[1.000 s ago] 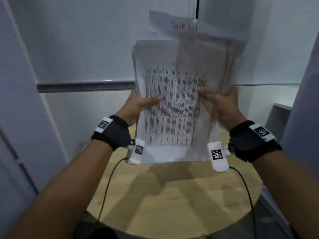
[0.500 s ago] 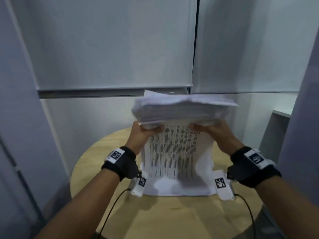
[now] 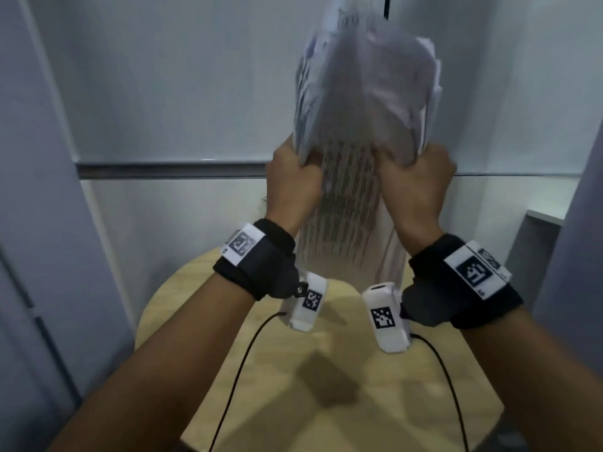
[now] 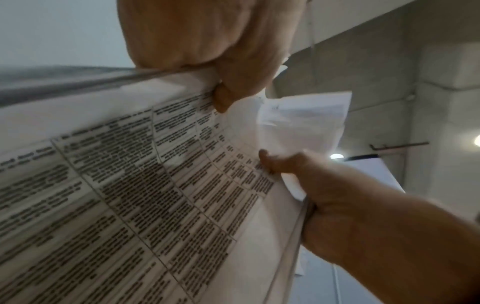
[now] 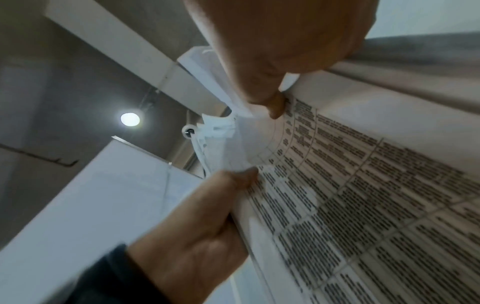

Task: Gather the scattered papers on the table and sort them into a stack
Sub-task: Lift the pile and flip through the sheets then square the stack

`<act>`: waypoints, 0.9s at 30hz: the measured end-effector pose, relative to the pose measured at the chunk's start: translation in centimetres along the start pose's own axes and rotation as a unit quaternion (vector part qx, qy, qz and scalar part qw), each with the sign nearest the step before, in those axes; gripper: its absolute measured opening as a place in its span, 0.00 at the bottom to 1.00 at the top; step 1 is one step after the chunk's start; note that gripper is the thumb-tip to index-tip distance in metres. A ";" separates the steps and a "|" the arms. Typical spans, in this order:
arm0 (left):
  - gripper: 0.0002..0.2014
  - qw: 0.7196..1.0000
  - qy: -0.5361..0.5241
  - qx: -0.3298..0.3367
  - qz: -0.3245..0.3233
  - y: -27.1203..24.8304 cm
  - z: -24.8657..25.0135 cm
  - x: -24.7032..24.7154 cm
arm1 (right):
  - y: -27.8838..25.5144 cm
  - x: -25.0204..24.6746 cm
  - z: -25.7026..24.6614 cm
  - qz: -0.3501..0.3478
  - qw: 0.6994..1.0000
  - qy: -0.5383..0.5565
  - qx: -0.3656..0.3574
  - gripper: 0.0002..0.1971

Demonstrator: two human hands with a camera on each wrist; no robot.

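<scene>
A round pale-wood worktop [image 3: 326, 402] stands close to a white wall [image 3: 182, 223]. Above and behind the worktop hang pale roller blinds [image 3: 163, 76], their grey bottom bar [image 3: 163, 166] level. Left of the worktop rises a grey-blue panel [image 3: 39, 190], and to its right is a white ledge [image 3: 544, 216]. Overhead, a round lamp [image 5: 130, 119] glows on a grey ceiling [image 5: 64, 82].

The paper stack [image 3: 368, 102] I hold blocks the way ahead; under it lies open room above the table [image 3: 391, 419].
</scene>
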State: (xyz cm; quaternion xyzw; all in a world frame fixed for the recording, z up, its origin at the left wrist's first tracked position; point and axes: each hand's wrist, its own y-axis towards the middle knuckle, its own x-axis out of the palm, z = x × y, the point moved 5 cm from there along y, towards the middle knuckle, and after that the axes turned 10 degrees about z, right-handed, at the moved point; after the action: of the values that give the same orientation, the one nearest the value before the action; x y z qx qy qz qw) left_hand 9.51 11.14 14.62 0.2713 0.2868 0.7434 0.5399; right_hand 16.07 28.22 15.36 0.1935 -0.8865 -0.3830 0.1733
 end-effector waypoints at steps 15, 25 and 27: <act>0.18 0.957 -0.098 -0.235 -0.137 -4.5 -11.1 -1.4 | -0.6 0.7 7.2 -0.185 0.966 0.090 0.155 0.33; 0.43 0.951 -0.128 -0.246 -0.134 -3.4 -10.4 -0.6 | 3.6 1.5 4.8 -0.008 0.968 0.054 0.244 0.15; 0.41 0.965 -0.123 -0.216 -0.087 -2.7 -9.2 -0.6 | 3.7 1.8 4.8 -0.014 0.972 0.042 0.232 0.22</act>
State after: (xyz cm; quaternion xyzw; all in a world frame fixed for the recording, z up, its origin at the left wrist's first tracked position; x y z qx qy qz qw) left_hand 4.84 10.04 6.31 0.2115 0.0730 0.6991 0.6791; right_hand 11.51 32.63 15.27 0.2570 -0.9402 -0.1607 0.1553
